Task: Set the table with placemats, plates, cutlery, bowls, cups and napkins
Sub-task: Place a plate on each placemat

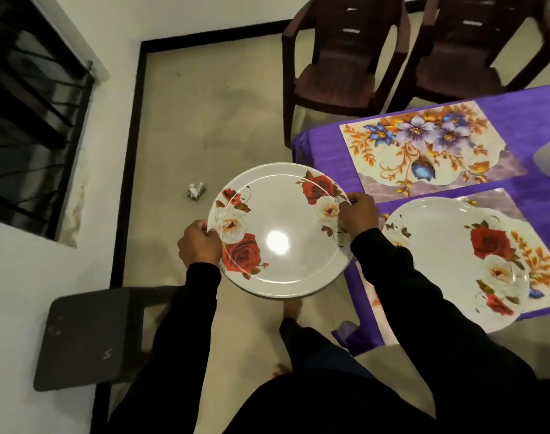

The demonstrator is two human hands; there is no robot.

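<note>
A dark stool (pixel 89 336) stands at 8 o'clock by the wall, a crumpled scrap (pixel 196 192) on the floor above it. The left hand (pixel 199 242) grips the rose plate (pixel 280 230) at its 9 o'clock rim, fingers curled under, thumb on top; the right hand (pixel 358 213) pinches the 3 o'clock rim. The plate hangs over the floor, just left of the purple table (pixel 326 158). At 4 o'clock a second plate (pixel 439 261) lies on a mat (pixel 546 270); at 2 o'clock a bare floral mat (pixel 424 145), two chairs (pixel 336 57) beyond.
</note>
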